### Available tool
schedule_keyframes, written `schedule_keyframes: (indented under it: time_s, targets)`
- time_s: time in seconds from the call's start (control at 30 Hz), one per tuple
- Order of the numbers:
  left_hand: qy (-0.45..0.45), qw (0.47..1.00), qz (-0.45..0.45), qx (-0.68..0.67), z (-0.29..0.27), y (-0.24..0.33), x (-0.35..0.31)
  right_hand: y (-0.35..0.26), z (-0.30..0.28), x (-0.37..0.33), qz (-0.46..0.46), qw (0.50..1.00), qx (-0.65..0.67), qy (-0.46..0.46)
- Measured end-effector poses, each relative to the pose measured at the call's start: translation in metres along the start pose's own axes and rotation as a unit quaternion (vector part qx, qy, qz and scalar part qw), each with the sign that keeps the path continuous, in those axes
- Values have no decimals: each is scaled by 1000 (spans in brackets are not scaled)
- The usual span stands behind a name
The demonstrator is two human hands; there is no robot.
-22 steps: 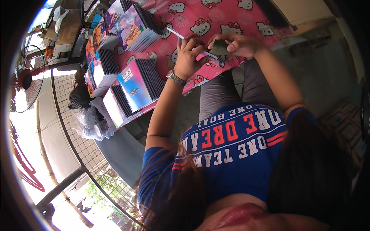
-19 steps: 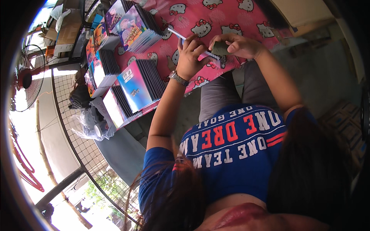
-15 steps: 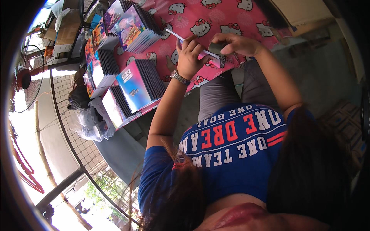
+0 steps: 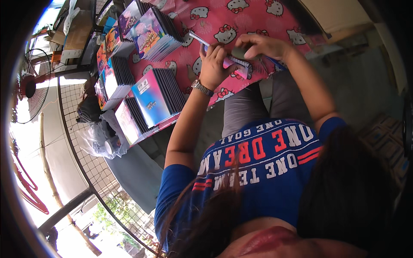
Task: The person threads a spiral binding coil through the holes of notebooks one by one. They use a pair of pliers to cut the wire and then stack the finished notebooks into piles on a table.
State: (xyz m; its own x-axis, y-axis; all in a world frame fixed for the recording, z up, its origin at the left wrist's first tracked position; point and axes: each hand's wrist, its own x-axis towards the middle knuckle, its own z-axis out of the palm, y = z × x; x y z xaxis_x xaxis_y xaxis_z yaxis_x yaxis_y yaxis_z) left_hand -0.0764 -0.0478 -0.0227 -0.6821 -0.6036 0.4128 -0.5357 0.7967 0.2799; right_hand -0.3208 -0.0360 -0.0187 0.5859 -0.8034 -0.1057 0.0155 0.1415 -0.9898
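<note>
My left hand (image 4: pixel 214 64) is closed on a thin spiral notebook (image 4: pixel 230 63), tilted up over the table's near edge. Its pink cover and dark coil face toward me, and a pale page edge sticks out past my fingers. At the coil, my right hand (image 4: pixel 263 46) is bent, thumb and fingers curled around a dark olive thing (image 4: pixel 239 53) whose kind I cannot make out. Below that hand shows a slim blue strip (image 4: pixel 276 63), possibly a tool handle; its other end is hidden.
Several stacks of spiral notebooks (image 4: pixel 150 99) with colourful covers stand on the left of the table, over a pink cartoon-cat cloth (image 4: pixel 206 26). A clear plastic bag (image 4: pixel 99 139) hangs by the left edge. Beyond are a wire mesh fence (image 4: pixel 77 129) and a fan (image 4: pixel 32 86). Cardboard (image 4: pixel 340 17) lies at far right.
The notebook has turned slightly, so more of its coil shows. My right hand's fingers have shifted a little, and the blue strip has come into sight beneath it.
</note>
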Motion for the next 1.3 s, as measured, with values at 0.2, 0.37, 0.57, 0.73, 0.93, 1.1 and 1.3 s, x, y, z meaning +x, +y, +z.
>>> schedule_keyframes:
  time_s: [0.2,0.37,0.57,0.73,0.93,1.1,1.3]
  targets:
    - [-41,999,-25,19,-10,4,11,2,-4,5,37,999,8,13]
    - [-78,997,-23,12,-22,-37,10,2,-3,3,-28,983,173,47]
    - [-28,998,-44,27,-21,-17,5,-3,3,7,-77,995,-55,-15]
    - [-31,998,-62,8,-25,-6,-11,-3,6,3,-66,992,-98,-44]
    - [-10,996,-85,4,-25,-2,-23,-11,12,16,48,987,-136,-72]
    - [-9,993,-116,-3,-29,-9,-26,-7,13,25,-75,987,28,-137]
    - [-8,995,-96,-4,-33,-16,-27,-10,10,39,-67,980,59,-177]
